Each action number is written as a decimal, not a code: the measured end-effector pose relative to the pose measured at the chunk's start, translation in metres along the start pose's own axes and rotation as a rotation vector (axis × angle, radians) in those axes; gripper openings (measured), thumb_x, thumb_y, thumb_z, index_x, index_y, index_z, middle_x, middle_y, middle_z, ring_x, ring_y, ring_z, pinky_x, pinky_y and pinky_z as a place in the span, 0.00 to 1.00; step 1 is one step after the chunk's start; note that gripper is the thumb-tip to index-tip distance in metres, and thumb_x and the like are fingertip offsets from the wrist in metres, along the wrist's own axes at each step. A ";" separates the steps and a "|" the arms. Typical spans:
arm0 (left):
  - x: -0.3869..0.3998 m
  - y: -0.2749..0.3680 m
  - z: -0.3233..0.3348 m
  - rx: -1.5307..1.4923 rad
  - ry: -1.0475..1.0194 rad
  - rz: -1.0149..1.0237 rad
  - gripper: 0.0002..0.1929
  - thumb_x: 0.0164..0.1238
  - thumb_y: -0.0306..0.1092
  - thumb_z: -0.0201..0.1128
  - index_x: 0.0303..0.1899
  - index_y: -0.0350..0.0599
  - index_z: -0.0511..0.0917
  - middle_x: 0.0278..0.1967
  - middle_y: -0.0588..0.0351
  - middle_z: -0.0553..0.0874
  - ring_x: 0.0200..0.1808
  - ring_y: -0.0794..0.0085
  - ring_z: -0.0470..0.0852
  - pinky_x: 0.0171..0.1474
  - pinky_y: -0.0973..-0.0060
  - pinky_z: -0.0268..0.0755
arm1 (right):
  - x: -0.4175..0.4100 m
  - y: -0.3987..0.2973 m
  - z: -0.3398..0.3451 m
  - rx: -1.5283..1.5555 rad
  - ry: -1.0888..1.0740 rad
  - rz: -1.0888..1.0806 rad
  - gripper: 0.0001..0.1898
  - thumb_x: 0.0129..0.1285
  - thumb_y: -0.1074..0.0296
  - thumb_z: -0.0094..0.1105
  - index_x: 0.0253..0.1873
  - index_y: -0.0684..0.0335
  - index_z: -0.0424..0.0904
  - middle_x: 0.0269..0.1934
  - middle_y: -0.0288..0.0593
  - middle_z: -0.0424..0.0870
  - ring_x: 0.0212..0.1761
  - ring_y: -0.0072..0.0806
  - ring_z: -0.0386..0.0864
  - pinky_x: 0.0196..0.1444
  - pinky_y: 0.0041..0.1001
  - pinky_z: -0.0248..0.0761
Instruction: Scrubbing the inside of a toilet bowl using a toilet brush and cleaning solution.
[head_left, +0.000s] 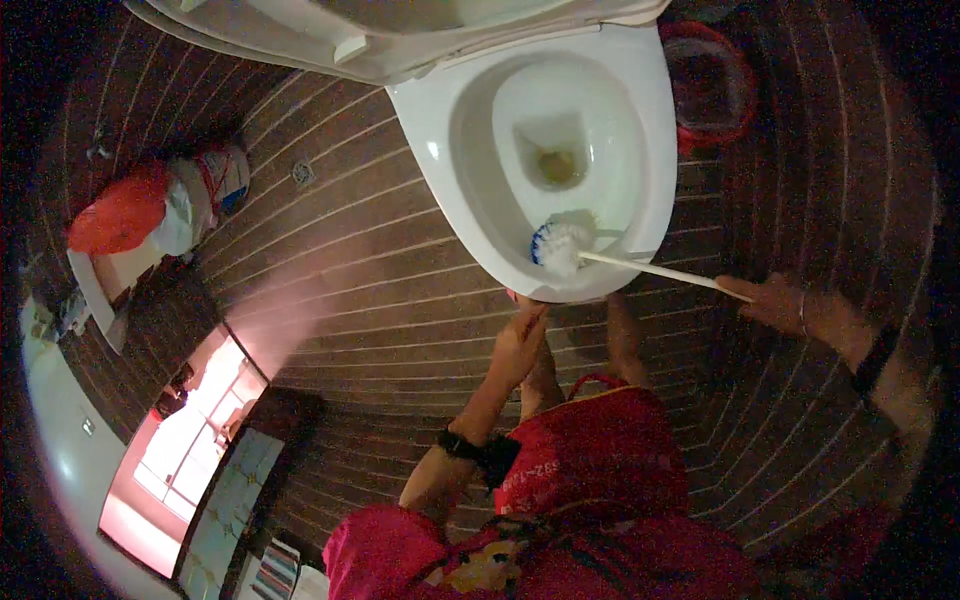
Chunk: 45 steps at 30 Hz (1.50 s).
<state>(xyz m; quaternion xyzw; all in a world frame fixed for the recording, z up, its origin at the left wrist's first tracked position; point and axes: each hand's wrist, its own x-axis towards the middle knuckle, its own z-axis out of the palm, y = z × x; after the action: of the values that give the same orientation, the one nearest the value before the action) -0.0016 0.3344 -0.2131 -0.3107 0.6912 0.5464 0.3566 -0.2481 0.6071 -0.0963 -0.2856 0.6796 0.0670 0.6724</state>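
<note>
My right hand (772, 301) grips the white handle of a toilet brush (660, 271) at the right. The brush's round head, with white and blue bristles, lies against the inner front wall of a white toilet bowl (469, 217). Yellowish-brown matter shows in the water of the drain opening. My left hand (519, 345) is below the front rim of the bowl, near my leg; its fingers look bent, but whether they hold anything does not show. Both wrists wear dark bands.
The raised toilet lid and seat (300, 37) stand at the top. A red waste basket (746, 90) is right of the bowl. At the left are a bucket (231, 176) with red and white things beside it, a floor drain (303, 174) and a bright doorway (187, 442).
</note>
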 end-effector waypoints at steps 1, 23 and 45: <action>-0.001 0.000 0.000 -0.008 -0.009 0.011 0.15 0.59 0.34 0.50 0.47 0.41 0.70 0.38 0.42 0.78 0.40 0.60 0.78 0.40 0.72 0.68 | 0.007 -0.003 0.001 0.052 -0.006 -0.025 0.27 0.59 0.61 0.47 0.62 0.46 0.49 0.14 0.51 0.70 0.14 0.37 0.72 0.19 0.37 0.64; 0.008 0.004 0.000 0.065 0.001 -0.074 0.17 0.60 0.39 0.51 0.48 0.41 0.70 0.34 0.46 0.79 0.32 0.72 0.78 0.36 0.77 0.69 | 0.121 -0.118 0.096 2.001 0.810 -0.220 0.20 0.63 0.64 0.36 0.61 0.52 0.55 0.18 0.32 0.67 0.10 0.13 0.58 0.10 0.13 0.54; 0.084 0.127 0.051 -0.375 0.219 0.131 0.15 0.62 0.35 0.46 0.48 0.37 0.61 0.23 0.56 0.74 0.20 0.75 0.71 0.20 0.79 0.62 | 0.133 -0.120 0.077 0.768 1.124 -0.253 0.27 0.58 0.67 0.42 0.62 0.64 0.47 0.44 0.58 0.71 0.39 0.39 0.73 0.42 0.26 0.65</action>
<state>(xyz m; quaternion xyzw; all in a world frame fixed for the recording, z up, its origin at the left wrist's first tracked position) -0.1439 0.4074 -0.2232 -0.3834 0.6308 0.6503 0.1794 -0.1145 0.5045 -0.1947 -0.0955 0.8619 -0.4154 0.2746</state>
